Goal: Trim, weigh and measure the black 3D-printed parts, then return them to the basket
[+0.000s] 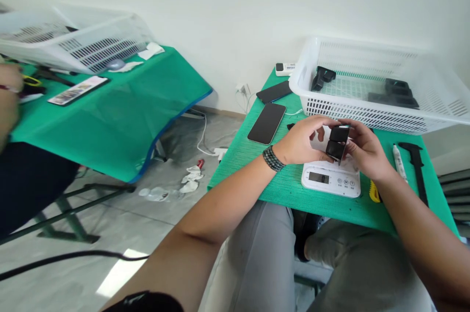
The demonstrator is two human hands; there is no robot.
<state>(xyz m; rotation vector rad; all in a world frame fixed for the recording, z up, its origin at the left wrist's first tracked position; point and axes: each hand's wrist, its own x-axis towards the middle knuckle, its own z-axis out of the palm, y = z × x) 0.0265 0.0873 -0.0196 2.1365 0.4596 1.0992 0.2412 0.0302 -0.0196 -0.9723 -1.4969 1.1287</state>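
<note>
Between my two hands is a small black plastic part [337, 141] with two box-like sections, held above a white digital scale [312, 183]. My left hand [303, 140], a beaded bracelet at its wrist, curls around the part's left side, thumb at its lower edge. On the other side my right hand [365, 150] grips the part with thumb and fingers. The scale's display appears to read 0, and its weighing plate is partly hidden by my hands.
A white plastic basket [330, 111] with several black parts stands behind. Two phones [267, 123] lie left; a marker [399, 162], black caliper [417, 170] and yellow-handled tool [374, 191] lie right. At the left, a person's arm [9, 91] rests by another green table [110, 126].
</note>
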